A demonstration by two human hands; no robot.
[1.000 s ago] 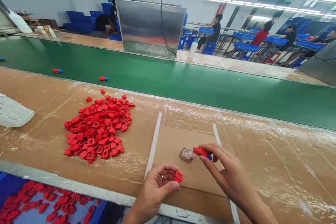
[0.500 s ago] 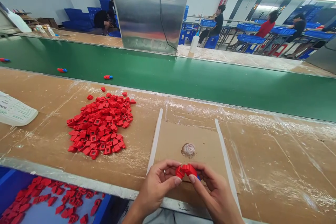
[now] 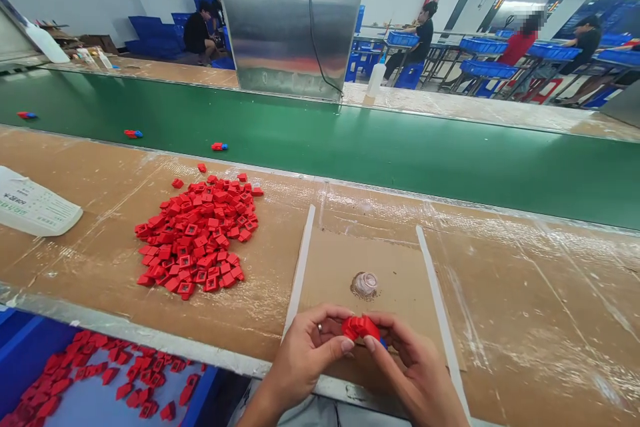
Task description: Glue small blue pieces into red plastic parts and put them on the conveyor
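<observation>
Red plastic piece [image 3: 360, 327] sits clenched between your left hand [image 3: 305, 360] and right hand [image 3: 413, 367] — both grips shut on it — above a cardboard sheet [image 3: 400, 267].

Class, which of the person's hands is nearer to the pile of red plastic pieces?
Left. The left hand is beside the pile of red plastic pieces, to its right and nearer the camera, not touching it. The right hand is farther away, on the left hand's far side.

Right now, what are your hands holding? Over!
Left hand and right hand both on red plastic block, above cardboard sheet. Round clear ribbed piece ahead on the cardboard, untouched.
</observation>
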